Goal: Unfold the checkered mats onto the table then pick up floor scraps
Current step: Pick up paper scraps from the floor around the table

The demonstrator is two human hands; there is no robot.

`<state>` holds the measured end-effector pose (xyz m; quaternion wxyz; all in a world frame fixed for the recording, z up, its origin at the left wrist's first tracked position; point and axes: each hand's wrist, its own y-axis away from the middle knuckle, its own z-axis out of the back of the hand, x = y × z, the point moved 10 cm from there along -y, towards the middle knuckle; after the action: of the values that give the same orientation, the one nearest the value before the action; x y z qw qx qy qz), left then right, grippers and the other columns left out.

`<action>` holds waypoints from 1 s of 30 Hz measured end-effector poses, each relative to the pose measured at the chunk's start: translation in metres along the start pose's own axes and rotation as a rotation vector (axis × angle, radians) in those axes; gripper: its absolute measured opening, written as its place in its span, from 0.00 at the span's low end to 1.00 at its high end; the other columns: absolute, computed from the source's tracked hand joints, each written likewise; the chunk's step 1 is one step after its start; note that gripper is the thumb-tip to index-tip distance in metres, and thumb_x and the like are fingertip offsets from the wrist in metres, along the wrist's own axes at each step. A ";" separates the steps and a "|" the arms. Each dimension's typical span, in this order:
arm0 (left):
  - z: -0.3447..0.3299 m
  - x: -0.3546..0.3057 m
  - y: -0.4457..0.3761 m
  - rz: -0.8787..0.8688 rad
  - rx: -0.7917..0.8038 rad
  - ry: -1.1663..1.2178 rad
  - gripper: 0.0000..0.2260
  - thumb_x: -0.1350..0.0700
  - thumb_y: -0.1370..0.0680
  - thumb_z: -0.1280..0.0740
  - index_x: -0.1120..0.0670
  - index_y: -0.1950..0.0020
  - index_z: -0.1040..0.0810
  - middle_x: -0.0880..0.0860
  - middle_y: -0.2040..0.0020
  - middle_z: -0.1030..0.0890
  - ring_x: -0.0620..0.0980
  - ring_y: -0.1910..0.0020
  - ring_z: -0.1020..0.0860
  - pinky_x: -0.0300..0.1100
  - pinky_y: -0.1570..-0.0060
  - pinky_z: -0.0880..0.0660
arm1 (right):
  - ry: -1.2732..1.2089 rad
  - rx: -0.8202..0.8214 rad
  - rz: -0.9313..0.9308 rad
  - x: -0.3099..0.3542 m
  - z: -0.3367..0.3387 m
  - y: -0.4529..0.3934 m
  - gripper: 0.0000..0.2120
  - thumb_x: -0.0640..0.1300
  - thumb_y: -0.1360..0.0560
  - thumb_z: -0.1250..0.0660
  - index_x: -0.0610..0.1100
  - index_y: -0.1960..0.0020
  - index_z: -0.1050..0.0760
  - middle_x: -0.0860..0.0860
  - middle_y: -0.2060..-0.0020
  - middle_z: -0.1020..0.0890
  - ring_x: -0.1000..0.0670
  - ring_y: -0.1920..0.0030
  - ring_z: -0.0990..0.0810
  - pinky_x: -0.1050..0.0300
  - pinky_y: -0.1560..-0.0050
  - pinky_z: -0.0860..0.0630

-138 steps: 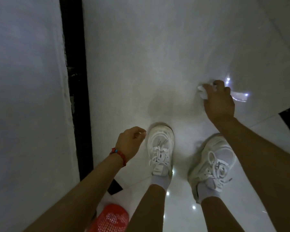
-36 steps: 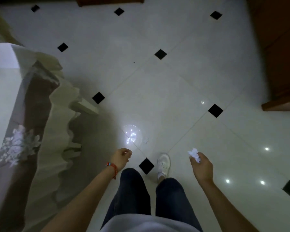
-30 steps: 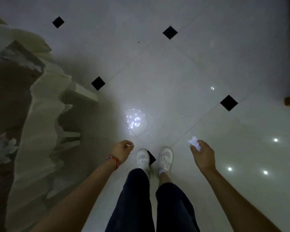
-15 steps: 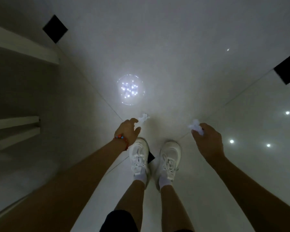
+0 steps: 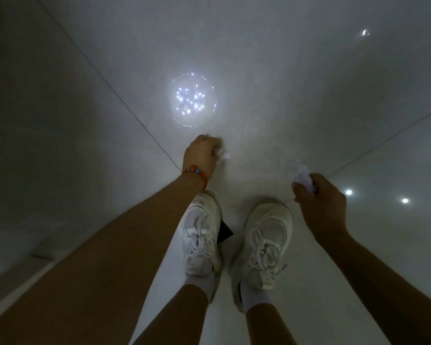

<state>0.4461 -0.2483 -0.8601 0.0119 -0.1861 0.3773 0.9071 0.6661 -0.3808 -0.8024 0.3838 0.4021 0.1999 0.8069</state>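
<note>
I am bent low over a glossy white tile floor. My left hand (image 5: 201, 155), with a red bead bracelet at the wrist, is down at the floor and its fingers are closed around a small white paper scrap (image 5: 221, 156) that sticks out to the right of the fingers. My right hand (image 5: 319, 195) hovers to the right, above the floor, shut on a crumpled white paper scrap (image 5: 302, 179) that pokes out above the knuckles. No checkered mats or table top are in view.
My two white sneakers (image 5: 234, 240) stand just behind the hands, with a black tile inset (image 5: 223, 231) between them. A ceiling lamp's reflection (image 5: 192, 99) glares on the floor ahead. A pale ledge or furniture base (image 5: 15, 277) runs along the lower left.
I have bent lower toward the floor. My left hand reached forward and closed on the white scrap that lay in front of my left shoe. The right hand kept its scrap.
</note>
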 end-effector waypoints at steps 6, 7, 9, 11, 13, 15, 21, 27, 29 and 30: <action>0.053 -0.012 0.026 0.130 -0.120 0.301 0.05 0.65 0.28 0.34 0.63 0.55 0.18 0.62 0.55 0.17 0.57 0.53 0.21 0.42 0.53 0.26 | 0.035 0.024 0.071 0.040 0.029 0.014 0.09 0.42 0.25 0.35 0.36 0.60 0.26 0.39 0.66 0.21 0.41 0.64 0.23 0.56 0.62 0.31; 0.065 -0.019 0.034 0.129 -0.135 0.346 0.05 0.65 0.28 0.33 0.63 0.56 0.18 0.61 0.56 0.17 0.56 0.55 0.20 0.41 0.53 0.25 | 0.037 0.026 0.089 0.052 0.036 0.018 0.09 0.41 0.25 0.35 0.35 0.60 0.26 0.39 0.66 0.21 0.42 0.65 0.24 0.57 0.62 0.32; 0.090 -0.030 0.049 0.134 -0.162 0.430 0.04 0.65 0.28 0.32 0.62 0.58 0.18 0.59 0.58 0.17 0.51 0.58 0.21 0.35 0.57 0.24 | 0.020 -0.002 0.115 0.076 0.054 0.023 0.10 0.40 0.25 0.35 0.35 0.61 0.26 0.41 0.67 0.22 0.45 0.65 0.26 0.58 0.60 0.33; 0.126 -0.041 0.071 0.152 -0.193 0.487 0.03 0.65 0.29 0.32 0.61 0.59 0.18 0.54 0.62 0.19 0.47 0.60 0.23 0.28 0.61 0.27 | -0.039 -0.031 0.116 0.105 0.080 0.034 0.09 0.40 0.25 0.35 0.38 0.62 0.26 0.43 0.66 0.22 0.47 0.64 0.25 0.58 0.59 0.32; 0.165 -0.051 0.093 0.177 -0.219 0.524 0.04 0.66 0.30 0.32 0.61 0.60 0.18 0.52 0.63 0.20 0.46 0.61 0.23 0.31 0.59 0.26 | -0.143 -0.040 0.100 0.133 0.107 0.049 0.09 0.40 0.25 0.35 0.42 0.64 0.27 0.45 0.66 0.23 0.47 0.62 0.24 0.57 0.57 0.29; 0.204 -0.064 0.117 0.185 -0.236 0.541 0.04 0.66 0.30 0.32 0.61 0.61 0.18 0.51 0.65 0.20 0.47 0.63 0.23 0.34 0.58 0.25 | -0.221 -0.066 0.106 0.163 0.135 0.066 0.09 0.38 0.25 0.35 0.41 0.65 0.28 0.43 0.66 0.23 0.48 0.61 0.23 0.58 0.55 0.28; 0.326 -0.109 0.196 0.157 -0.301 0.577 0.12 0.68 0.31 0.34 0.53 0.69 0.22 0.45 0.71 0.23 0.46 0.67 0.24 0.39 0.58 0.24 | -0.383 -0.119 0.132 0.243 0.215 0.143 0.11 0.33 0.27 0.34 0.25 0.63 0.30 0.28 0.65 0.26 0.55 0.66 0.30 0.77 0.58 0.32; 0.423 -0.155 0.285 0.061 -0.358 0.575 0.05 0.67 0.29 0.34 0.62 0.62 0.19 0.59 0.62 0.19 0.52 0.61 0.24 0.46 0.53 0.25 | -0.378 -0.144 0.103 0.290 0.270 0.226 0.12 0.38 0.26 0.33 0.29 0.63 0.28 0.38 0.68 0.22 0.44 0.64 0.23 0.68 0.65 0.32; 0.447 -0.164 0.318 0.046 -0.386 0.567 0.04 0.67 0.29 0.34 0.63 0.59 0.19 0.61 0.59 0.18 0.51 0.60 0.24 0.41 0.55 0.26 | -0.372 -0.152 0.109 0.307 0.286 0.254 0.13 0.40 0.27 0.32 0.30 0.62 0.27 0.37 0.67 0.20 0.43 0.64 0.22 0.72 0.68 0.33; 0.457 -0.166 0.335 0.041 -0.400 0.565 0.04 0.67 0.29 0.34 0.63 0.58 0.19 0.60 0.59 0.19 0.50 0.60 0.24 0.38 0.57 0.28 | -0.385 -0.162 0.116 0.315 0.294 0.266 0.13 0.40 0.27 0.32 0.29 0.62 0.28 0.36 0.66 0.20 0.44 0.65 0.22 0.73 0.68 0.33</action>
<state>0.3964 -0.1534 -0.2792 -0.1481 -0.4208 0.1843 0.8758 0.6595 -0.2977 -0.3028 0.3987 0.5273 0.0339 0.7495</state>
